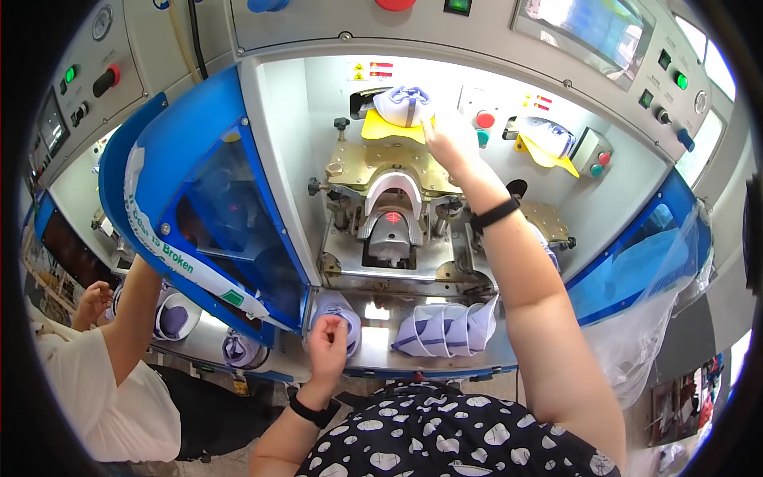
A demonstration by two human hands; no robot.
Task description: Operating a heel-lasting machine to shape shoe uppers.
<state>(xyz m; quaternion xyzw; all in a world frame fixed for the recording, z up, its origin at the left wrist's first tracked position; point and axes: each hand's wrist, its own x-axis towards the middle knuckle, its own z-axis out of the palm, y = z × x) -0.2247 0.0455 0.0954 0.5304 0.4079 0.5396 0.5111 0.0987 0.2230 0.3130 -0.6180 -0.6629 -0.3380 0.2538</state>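
My right hand (453, 147) reaches into the lit machine bay, its fingers closed at the right edge of a white and lilac shoe upper (401, 103). That upper sits at a yellow pad (389, 128) on the bay's back wall. Glare washes out part of the hand. My left hand (327, 348) is low at the front ledge, fingers curled together, just in front of a lilac shoe upper (337, 306). Whether the fingers hold anything is hidden. Between the hands is a metal toe mould (389, 226) with a red light mark on it.
Nested shoe uppers (447, 330) lie on the metal ledge (381, 306). A blue-framed door (214, 199) swings out at left; a second yellow pad (547, 156) holds another upper (548, 133). At far left, a co-worker's arm (131, 326) is near more uppers (242, 347). Clear plastic (644, 334) hangs at right.
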